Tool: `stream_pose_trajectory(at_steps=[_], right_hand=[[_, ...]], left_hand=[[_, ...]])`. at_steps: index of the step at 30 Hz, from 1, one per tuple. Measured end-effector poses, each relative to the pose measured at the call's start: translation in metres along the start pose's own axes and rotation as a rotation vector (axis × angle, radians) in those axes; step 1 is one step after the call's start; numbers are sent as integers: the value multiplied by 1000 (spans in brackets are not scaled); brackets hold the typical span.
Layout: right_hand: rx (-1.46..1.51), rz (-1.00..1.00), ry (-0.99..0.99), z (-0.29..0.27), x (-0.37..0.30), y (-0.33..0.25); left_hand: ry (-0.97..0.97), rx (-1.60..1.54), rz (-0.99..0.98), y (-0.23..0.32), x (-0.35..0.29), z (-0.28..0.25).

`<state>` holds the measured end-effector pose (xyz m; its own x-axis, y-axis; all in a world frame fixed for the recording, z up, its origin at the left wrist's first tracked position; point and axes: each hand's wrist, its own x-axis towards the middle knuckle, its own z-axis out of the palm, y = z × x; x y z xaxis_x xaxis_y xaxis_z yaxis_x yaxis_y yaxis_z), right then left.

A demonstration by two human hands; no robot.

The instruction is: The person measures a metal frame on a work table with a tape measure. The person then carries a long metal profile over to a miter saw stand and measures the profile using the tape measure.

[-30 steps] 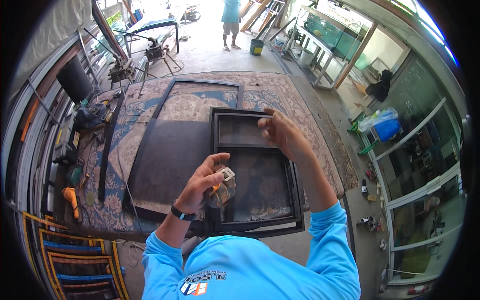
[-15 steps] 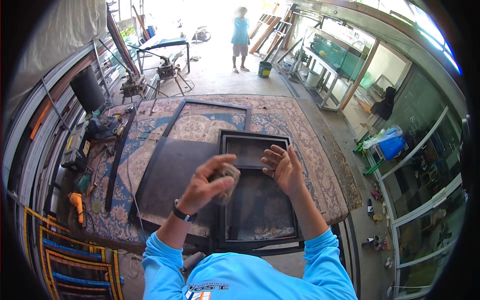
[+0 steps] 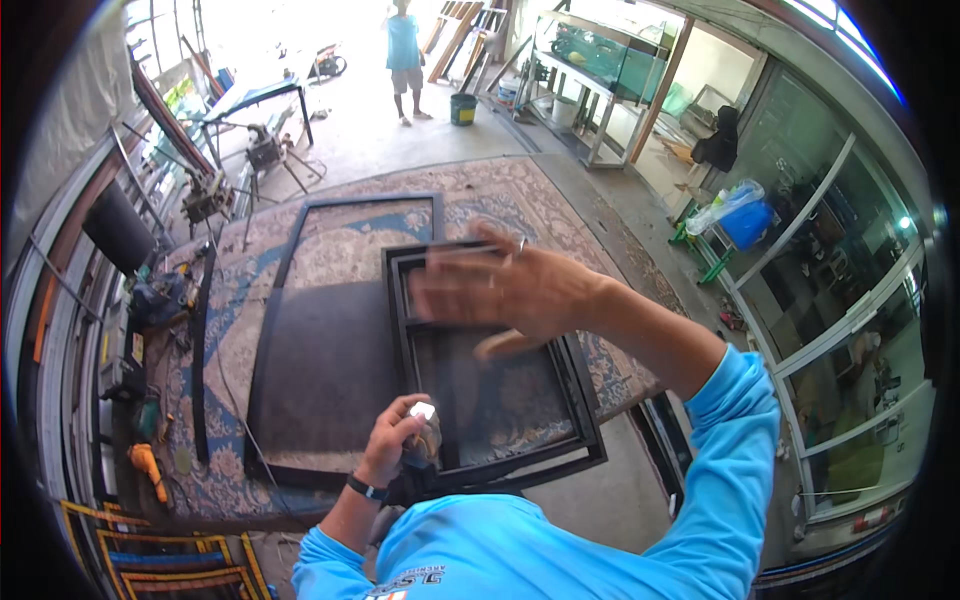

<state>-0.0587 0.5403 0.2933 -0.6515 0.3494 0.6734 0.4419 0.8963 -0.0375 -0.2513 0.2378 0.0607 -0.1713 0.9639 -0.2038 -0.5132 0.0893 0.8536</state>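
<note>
Low in the middle, my left hand (image 3: 388,438) grips a small, greyish, partly see-through object (image 3: 426,440) with a bright white top; its kind I cannot make out. My right hand (image 3: 520,285), smeared by motion, is stretched out with fingers apart and nothing in it. It hovers over a black rectangular frame (image 3: 572,395) with a crossbar and dark mesh-like panels. To the left of that lies a larger black frame (image 3: 272,330) with a dark panel across its near part. Both frames rest on a patterned carpet (image 3: 480,190) spread over a work surface.
An orange-handled tool (image 3: 146,468), a black toolbox (image 3: 124,355) and a dark bar (image 3: 204,340) lie at the left. A cable (image 3: 232,395) crosses the carpet. A person (image 3: 403,60) stands far back beside a bucket (image 3: 462,109). Glass doors (image 3: 800,270) line the right side.
My right hand has swung left across the black frame, palm turned away. My left hand has come down nearer my body with the object. The view has shifted, so the scene sits further left.
</note>
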Motion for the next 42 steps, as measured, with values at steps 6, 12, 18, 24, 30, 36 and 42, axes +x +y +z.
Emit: stream_pose_trajectory(at_steps=[6,12,18,24,30,36,42], right_hand=[[12,342,473,-54,97,22],[-194,462,-108,-64,134,-8],[44,191,-370,-5,56,12],[203,741,-773,134,-225,38],[-105,1027,-839,166,-420,-19],[-8,984,-675,162,-412,-33],[1372,1135,-635,146,-361,-120]], left_hand=[[87,-182,-81,-1,-18,-13],[127,-42,-96,-9,-16,-13],[115,-18,-113,-28,-20,-21],[219,-49,-129,-53,-32,-45],[262,21,-261,-69,-31,-48],[101,243,-342,-85,-16,-23],[-96,663,-306,-90,-19,1]])
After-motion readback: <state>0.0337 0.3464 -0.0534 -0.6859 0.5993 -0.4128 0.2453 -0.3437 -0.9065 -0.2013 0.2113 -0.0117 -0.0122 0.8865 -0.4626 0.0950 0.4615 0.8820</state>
